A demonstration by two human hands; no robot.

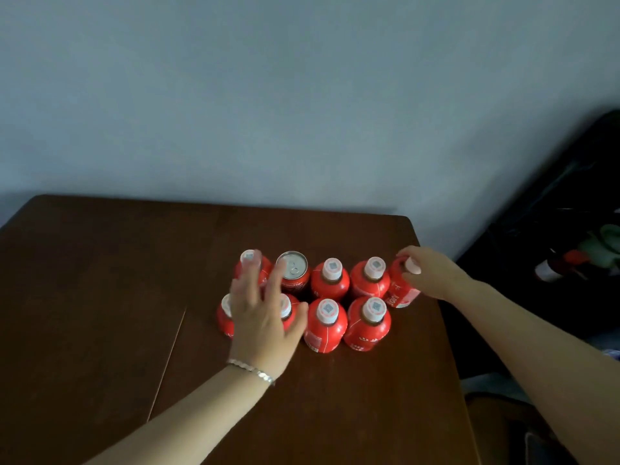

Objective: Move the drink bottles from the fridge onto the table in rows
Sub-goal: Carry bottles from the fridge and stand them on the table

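Several red drink bottles with white caps stand in two rows on the brown wooden table [100,297]. A red can [292,273] stands second from the left in the back row. My right hand [426,273] grips the neck of the rightmost back-row bottle [401,290], which tilts slightly. My left hand [265,313] hovers with fingers spread over the left bottles, partly hiding two front-row ones. A front-row bottle [325,325] and its neighbour [369,322] stand free.
The table backs onto a pale blue-grey wall. Its right edge runs close to the bottles. A dark piece of furniture [570,229] with assorted items stands to the right. A seam crosses the tabletop at the left front.
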